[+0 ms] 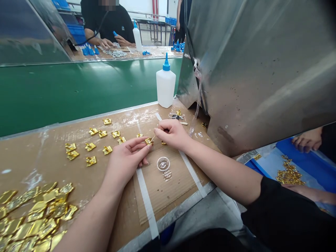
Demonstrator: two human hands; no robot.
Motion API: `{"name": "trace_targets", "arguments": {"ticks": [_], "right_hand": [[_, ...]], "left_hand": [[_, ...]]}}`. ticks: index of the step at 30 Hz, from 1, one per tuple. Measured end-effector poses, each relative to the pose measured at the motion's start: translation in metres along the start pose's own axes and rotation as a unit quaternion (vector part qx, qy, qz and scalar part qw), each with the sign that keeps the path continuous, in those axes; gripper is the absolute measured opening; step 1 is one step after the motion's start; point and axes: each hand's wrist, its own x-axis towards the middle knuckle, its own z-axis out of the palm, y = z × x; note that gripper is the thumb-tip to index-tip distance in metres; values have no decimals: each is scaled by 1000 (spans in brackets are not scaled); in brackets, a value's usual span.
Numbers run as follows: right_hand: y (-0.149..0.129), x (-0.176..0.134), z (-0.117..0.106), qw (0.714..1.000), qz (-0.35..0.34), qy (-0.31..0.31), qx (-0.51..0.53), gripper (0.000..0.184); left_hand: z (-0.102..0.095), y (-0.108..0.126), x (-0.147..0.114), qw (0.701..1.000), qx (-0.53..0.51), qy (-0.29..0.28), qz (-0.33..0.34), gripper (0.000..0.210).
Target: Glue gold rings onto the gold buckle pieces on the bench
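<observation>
My left hand (pixel 128 157) pinches a small shiny gold metal piece (pixel 149 141) between thumb and fingertips. Closed around a thin pale stick (pixel 154 138), my right hand (pixel 172 133) brings its tip to the gold piece; whether it touches cannot be made out. Just below the hands, a small round clear cup (pixel 163 163) with a clear substance inside rests on a cardboard sheet (pixel 157 196). Beside the cup is a glossy clear smear (pixel 167 175). Similar gold pieces with a raised part (pixel 90 147) lie spread out left of my left hand.
Many flat gold plates (pixel 34 213) are heaped at lower left. A white bottle with a blue cap (pixel 166 84) stands at the table's back edge, before a green belt (pixel 78 91). A large metal panel (pixel 257 70) blocks the right. Co-workers sit opposite and at right, by a blue tray (pixel 312 168).
</observation>
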Motion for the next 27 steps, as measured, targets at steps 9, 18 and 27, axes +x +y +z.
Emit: {"name": "trace_targets", "arguments": {"ticks": [9,18,27], "right_hand": [[-2,0,1,998,-40,-2,-40,38],[-12,2,-21,990,-65,-110,52,42],[-16,4,-41,938,3,-335,-92,46]], "left_hand": [[0,3,-3,1000,12,2,-1,51],[-1,1,-1,1000,15,8,7,49],[-3,3,-2,1000,-21,22,1,59]]}}
